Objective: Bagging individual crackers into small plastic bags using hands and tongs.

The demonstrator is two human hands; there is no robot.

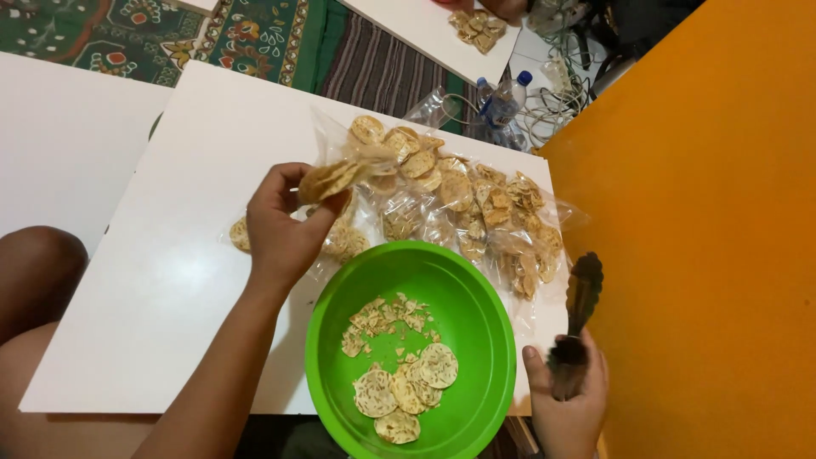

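Green round plastic bowl (476, 340) of flat speckled crackers (406, 393) sits at my worktop's (170, 280) near edge; my left hand (285, 225) pinches a clear cracker-filled bag (336, 177) upright, keeping it from spilling; my right hand (568, 399) grips dark tongs (578, 314).

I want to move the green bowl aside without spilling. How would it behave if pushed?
The green bowl looks like thin plastic, so probably light and quick to slide on the smooth white board. It overhangs the board's near edge, so it might tip. The crackers inside seem brittle; several are already broken.
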